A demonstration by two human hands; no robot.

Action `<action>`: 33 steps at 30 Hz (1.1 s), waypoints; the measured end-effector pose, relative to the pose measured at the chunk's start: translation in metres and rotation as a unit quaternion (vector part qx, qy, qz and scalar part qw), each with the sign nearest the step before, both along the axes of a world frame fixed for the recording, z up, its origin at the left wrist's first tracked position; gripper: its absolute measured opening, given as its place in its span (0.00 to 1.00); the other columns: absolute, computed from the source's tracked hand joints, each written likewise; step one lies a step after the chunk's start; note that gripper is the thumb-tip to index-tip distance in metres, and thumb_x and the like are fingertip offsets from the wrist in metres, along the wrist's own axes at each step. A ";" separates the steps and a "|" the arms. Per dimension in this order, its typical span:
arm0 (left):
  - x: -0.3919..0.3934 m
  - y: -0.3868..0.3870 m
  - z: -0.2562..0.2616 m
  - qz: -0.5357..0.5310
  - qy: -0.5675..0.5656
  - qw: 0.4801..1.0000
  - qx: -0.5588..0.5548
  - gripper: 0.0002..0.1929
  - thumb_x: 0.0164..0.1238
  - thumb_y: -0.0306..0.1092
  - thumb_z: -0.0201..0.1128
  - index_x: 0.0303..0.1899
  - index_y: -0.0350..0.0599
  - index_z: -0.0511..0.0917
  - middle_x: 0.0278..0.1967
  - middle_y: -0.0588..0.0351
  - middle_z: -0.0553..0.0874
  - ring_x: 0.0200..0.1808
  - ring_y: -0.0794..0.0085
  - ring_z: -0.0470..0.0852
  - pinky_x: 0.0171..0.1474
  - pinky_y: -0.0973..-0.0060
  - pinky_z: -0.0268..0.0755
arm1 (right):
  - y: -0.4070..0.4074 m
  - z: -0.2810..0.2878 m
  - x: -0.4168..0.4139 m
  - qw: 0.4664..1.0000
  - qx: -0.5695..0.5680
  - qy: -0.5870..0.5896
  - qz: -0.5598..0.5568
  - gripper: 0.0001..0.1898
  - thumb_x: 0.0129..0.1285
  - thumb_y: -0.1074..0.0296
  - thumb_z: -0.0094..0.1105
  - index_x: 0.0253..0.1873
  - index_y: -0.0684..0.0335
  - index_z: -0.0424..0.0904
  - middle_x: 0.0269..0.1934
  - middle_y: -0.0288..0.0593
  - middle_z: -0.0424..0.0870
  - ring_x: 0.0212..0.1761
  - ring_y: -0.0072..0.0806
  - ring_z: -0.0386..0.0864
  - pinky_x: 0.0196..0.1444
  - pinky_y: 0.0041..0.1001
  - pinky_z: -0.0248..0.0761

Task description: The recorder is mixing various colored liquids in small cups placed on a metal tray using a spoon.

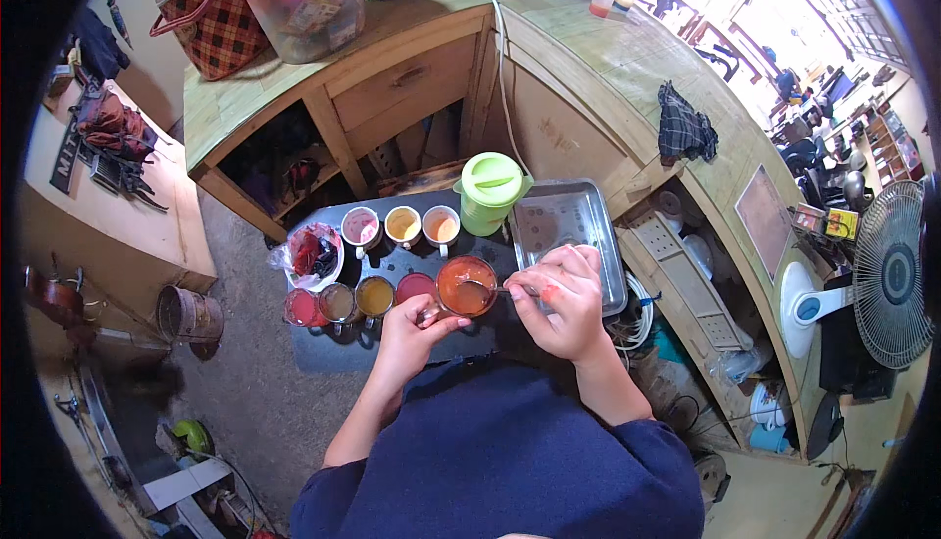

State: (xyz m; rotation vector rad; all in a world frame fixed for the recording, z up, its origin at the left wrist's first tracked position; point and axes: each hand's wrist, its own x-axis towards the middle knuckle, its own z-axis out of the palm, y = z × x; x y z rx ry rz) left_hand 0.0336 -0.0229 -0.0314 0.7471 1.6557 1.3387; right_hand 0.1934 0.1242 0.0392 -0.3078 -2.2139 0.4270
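My left hand grips a glass cup of orange-red liquid at its lower left side. A spoon dips into that liquid, its handle pinched by my right hand, which has a red stain on it. Left of the held cup, glass cups of dark pink, amber, brownish and red liquid stand in a row. Behind them are white cups with pink, yellow and orange residue.
A lidded green pitcher stands on the dark table beside a wet metal tray. A white bowl with a plastic bag holds dark red matter. A wooden counter curves around behind, with a fan at right.
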 end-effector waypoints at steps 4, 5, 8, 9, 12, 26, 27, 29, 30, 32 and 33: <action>-0.001 0.000 -0.001 -0.009 0.041 0.999 -0.015 0.24 0.57 0.26 0.74 0.22 0.45 0.60 0.22 0.70 0.61 0.27 0.86 0.63 0.30 0.83 0.63 | -0.003 0.000 -0.001 1.000 -0.023 0.012 -0.018 0.05 0.51 0.72 0.69 0.34 0.58 0.82 0.30 0.33 0.86 0.32 0.30 0.77 0.44 0.32 0.60; 0.000 0.000 -0.001 -0.009 0.040 0.999 -0.015 0.24 0.57 0.26 0.74 0.22 0.45 0.60 0.22 0.70 0.61 0.27 0.86 0.63 0.30 0.83 0.63 | -0.003 0.000 -0.002 0.999 -0.034 0.021 -0.025 0.05 0.51 0.73 0.69 0.34 0.58 0.83 0.30 0.33 0.86 0.32 0.30 0.77 0.43 0.32 0.60; 0.000 0.001 0.000 0.004 -0.032 0.999 0.023 0.24 0.57 0.26 0.75 0.22 0.45 0.60 0.22 0.70 0.62 0.27 0.86 0.62 0.30 0.83 0.62 | 0.000 0.001 -0.004 0.998 -0.023 0.047 -0.037 0.05 0.51 0.73 0.68 0.34 0.58 0.83 0.30 0.33 0.86 0.32 0.29 0.77 0.43 0.32 0.60; -0.001 0.000 0.000 -0.003 0.008 1.000 0.009 0.24 0.57 0.26 0.75 0.21 0.45 0.60 0.22 0.70 0.61 0.27 0.86 0.62 0.29 0.83 0.61 | 0.001 0.004 -0.004 0.998 -0.023 0.046 -0.036 0.05 0.51 0.73 0.68 0.34 0.58 0.83 0.30 0.33 0.86 0.32 0.29 0.77 0.43 0.32 0.60; -0.002 0.000 -0.004 -0.004 0.041 0.999 -0.007 0.25 0.56 0.27 0.76 0.21 0.45 0.60 0.21 0.70 0.61 0.27 0.86 0.61 0.29 0.83 0.59 | 0.006 0.011 -0.003 0.998 0.016 0.042 -0.037 0.05 0.51 0.73 0.68 0.34 0.58 0.83 0.30 0.33 0.86 0.32 0.29 0.77 0.43 0.32 0.61; -0.007 0.001 -0.012 -0.002 -0.004 1.000 -0.016 0.25 0.55 0.30 0.77 0.21 0.47 0.61 0.22 0.71 0.61 0.27 0.86 0.59 0.28 0.83 0.56 | -0.002 -0.010 -0.024 0.995 -0.095 0.031 -0.004 0.03 0.52 0.74 0.67 0.33 0.61 0.85 0.31 0.37 0.86 0.32 0.32 0.77 0.42 0.31 0.65; -0.008 0.001 -0.015 -0.003 -0.006 1.000 -0.007 0.25 0.55 0.30 0.77 0.21 0.47 0.60 0.22 0.71 0.61 0.27 0.86 0.59 0.28 0.83 0.55 | 0.002 -0.013 -0.028 0.995 -0.095 0.031 -0.005 0.03 0.52 0.74 0.67 0.33 0.61 0.85 0.31 0.37 0.86 0.32 0.32 0.77 0.42 0.31 0.65; -0.009 0.001 -0.020 -0.006 -0.008 1.000 0.002 0.25 0.55 0.30 0.77 0.21 0.47 0.60 0.22 0.71 0.61 0.27 0.86 0.59 0.28 0.83 0.55 | 0.011 -0.016 -0.035 0.995 -0.065 0.008 0.076 0.04 0.53 0.73 0.67 0.35 0.59 0.85 0.34 0.36 0.87 0.35 0.33 0.77 0.44 0.33 0.65; -0.010 0.001 -0.021 -0.007 -0.009 1.000 0.003 0.25 0.56 0.29 0.76 0.21 0.47 0.61 0.22 0.71 0.61 0.27 0.86 0.59 0.28 0.83 0.55 | 0.015 -0.017 -0.036 0.994 -0.050 -0.018 0.094 0.04 0.54 0.72 0.67 0.36 0.57 0.86 0.35 0.35 0.87 0.38 0.33 0.77 0.46 0.34 0.65; -0.011 0.001 -0.019 -0.008 -0.010 1.000 0.004 0.24 0.56 0.29 0.76 0.21 0.47 0.61 0.22 0.71 0.61 0.27 0.86 0.59 0.28 0.83 0.55 | 0.020 -0.016 -0.038 0.994 -0.029 -0.051 0.097 0.04 0.55 0.71 0.66 0.36 0.57 0.86 0.36 0.35 0.87 0.38 0.33 0.77 0.46 0.34 0.65; -0.011 0.001 -0.012 -0.008 -0.015 1.000 -0.009 0.24 0.56 0.29 0.76 0.21 0.47 0.60 0.22 0.71 0.61 0.27 0.86 0.59 0.28 0.83 0.55 | 0.022 -0.015 -0.038 0.991 -0.008 -0.083 0.100 0.04 0.56 0.70 0.66 0.36 0.58 0.86 0.36 0.35 0.87 0.38 0.33 0.77 0.47 0.34 0.65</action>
